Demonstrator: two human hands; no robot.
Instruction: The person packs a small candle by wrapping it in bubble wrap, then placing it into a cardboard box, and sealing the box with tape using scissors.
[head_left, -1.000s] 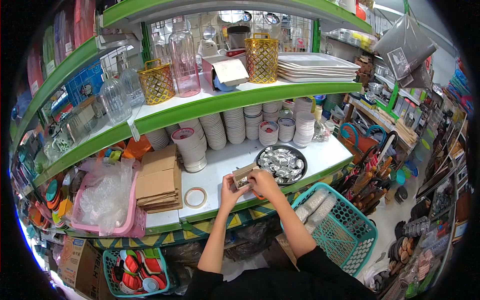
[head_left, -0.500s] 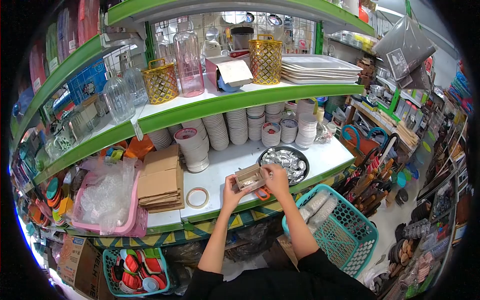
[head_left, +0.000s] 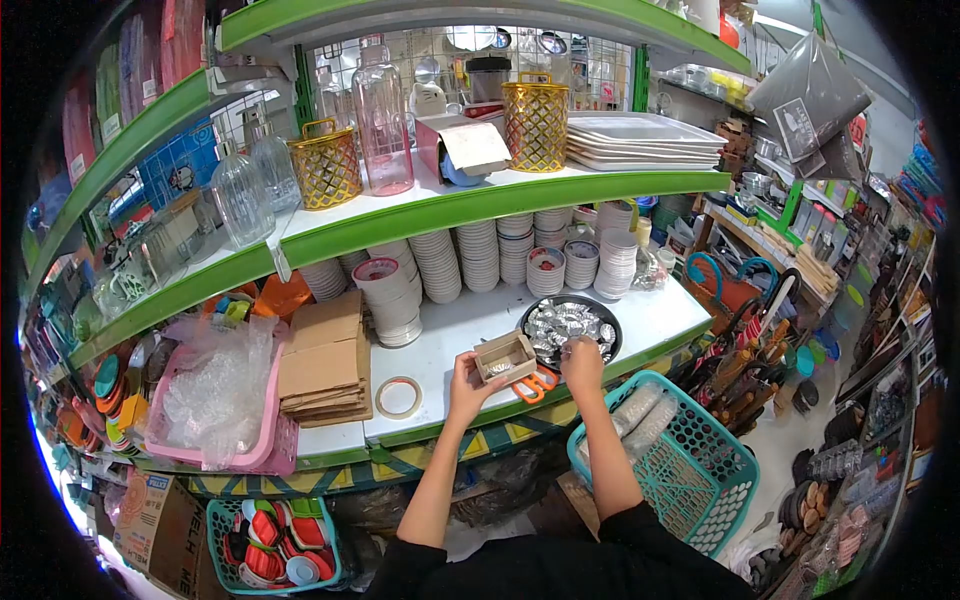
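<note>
My left hand [head_left: 468, 388] is closed on a small open cardboard box [head_left: 503, 362], tilted so that its inside shows. Something silvery lies in the box. My right hand [head_left: 582, 366] is over the near edge of a round black tray [head_left: 614, 338], fingertips pinched together. Whatever they hold is too small to make out. Small shiny foil-like silver pieces [head_left: 566, 322] fill the tray. Just below the box, on the shelf, lies a pair of scissors with orange handles [head_left: 535, 385].
A tape roll [head_left: 398, 397], flattened cardboard [head_left: 322, 355] and a pink basket [head_left: 283, 440] of bubble wrap are to the left. Stacked white bowls [head_left: 437, 268] line the back. A green shelf edge [head_left: 500, 205] runs overhead; a teal basket [head_left: 745, 490] stands below right.
My right hand has left the cardboard box and moved right to the black tray. The box has tilted in my left hand, and more of the orange scissors shows.
</note>
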